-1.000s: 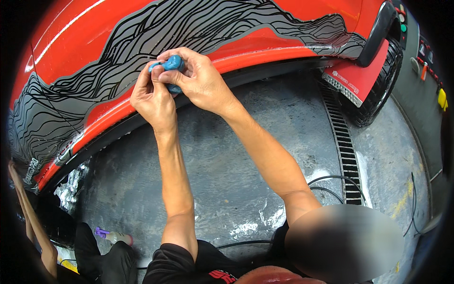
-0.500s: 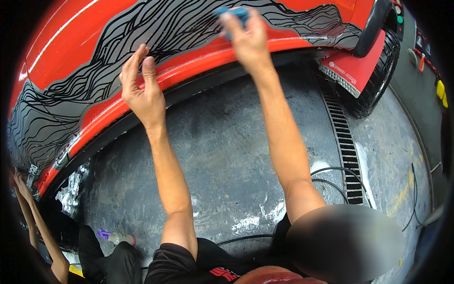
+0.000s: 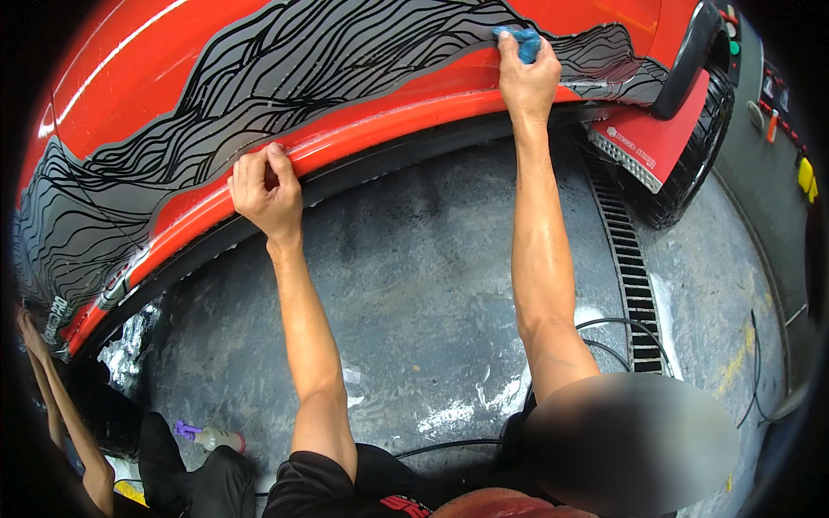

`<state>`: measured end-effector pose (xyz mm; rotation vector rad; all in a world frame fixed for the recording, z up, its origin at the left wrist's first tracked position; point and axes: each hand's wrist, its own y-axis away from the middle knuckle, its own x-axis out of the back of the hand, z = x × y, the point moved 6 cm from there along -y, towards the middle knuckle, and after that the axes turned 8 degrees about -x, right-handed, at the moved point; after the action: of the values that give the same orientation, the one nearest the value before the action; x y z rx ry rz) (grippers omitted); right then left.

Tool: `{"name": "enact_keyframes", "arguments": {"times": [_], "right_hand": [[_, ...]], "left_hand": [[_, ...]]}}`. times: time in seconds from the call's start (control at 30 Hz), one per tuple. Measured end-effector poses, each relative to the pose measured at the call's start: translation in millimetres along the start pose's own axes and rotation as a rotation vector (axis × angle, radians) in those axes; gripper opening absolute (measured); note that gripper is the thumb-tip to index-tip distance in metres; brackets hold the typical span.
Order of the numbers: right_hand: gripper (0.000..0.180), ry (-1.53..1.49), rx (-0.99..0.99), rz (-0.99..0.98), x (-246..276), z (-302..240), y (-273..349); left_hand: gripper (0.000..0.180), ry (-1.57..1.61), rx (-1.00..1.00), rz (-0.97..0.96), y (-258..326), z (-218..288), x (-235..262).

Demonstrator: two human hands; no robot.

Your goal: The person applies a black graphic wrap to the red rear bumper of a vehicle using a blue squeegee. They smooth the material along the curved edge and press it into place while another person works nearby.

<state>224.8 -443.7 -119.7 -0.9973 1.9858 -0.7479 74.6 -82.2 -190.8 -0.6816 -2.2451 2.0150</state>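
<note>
The red car's side panel [image 3: 112, 99] spans the top of the view, wet with droplets and covered along its lower part by a grey graphic [image 3: 285, 82] with black wavy lines. My right hand [image 3: 528, 86] grips a crumpled blue cloth [image 3: 523, 43], pressed on the panel toward the rear of the graphic, where it borders red paint. Farther left, my left hand [image 3: 266, 192] rests against the red sill [image 3: 371, 121] with its fingers curled in and the thumb up. Nothing shows in it.
A black tyre [image 3: 695, 164] with a red mud flap [image 3: 652, 129] stands at the right. A drain grate [image 3: 635, 276] and black hose [image 3: 626, 321] lie on the wet floor. At lower left, another person's arms [image 3: 73, 406] reach to the car, near a spray bottle [image 3: 211, 436].
My right hand has slid the blue cloth right and slightly down along the panel. My left hand has lowered to the sill and curled its fingers, which were spread before.
</note>
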Motion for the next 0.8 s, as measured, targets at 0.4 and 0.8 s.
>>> {"name": "enact_keyframes", "arguments": {"times": [0.4, 0.8], "right_hand": [[0.032, 0.023, 0.173, 0.022, -15, -12, 13], [0.028, 0.016, 0.139, 0.022, -8, 0, 15]], "left_hand": [[0.013, -0.083, -0.042, -0.121, 3, 1, -3], [0.011, -0.095, -0.043, -0.156, 4, 2, -3]]}}
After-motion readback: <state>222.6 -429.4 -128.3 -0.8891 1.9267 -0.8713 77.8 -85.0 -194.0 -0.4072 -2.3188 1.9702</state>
